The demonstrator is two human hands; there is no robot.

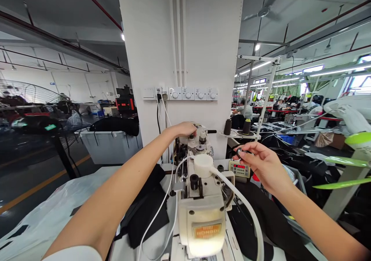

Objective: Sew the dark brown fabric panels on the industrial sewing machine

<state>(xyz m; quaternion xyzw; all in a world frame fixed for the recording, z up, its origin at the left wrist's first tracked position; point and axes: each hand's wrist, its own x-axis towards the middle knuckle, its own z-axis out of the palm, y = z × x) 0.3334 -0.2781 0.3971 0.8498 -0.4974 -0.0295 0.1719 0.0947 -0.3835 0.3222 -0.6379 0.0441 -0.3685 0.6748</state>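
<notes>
A cream sewing machine stands straight ahead, lit beneath its head. My left hand reaches over to its far end, fingers curled down at the small metal parts on top; whatever they pinch is hidden. To the right of the machine, my right hand is raised, thumb and fingers closed on a small dark, shiny, round part. Just behind that part is a control box with a red digital display. Black fabric lies to the left of the machine, and more black fabric lies to the right.
White tubes and cables loop around the machine. Thread cones stand behind on the right. A wall with switches and dials rises close behind. At left are a grey bin and plastic sheeting; green fan blades are at right.
</notes>
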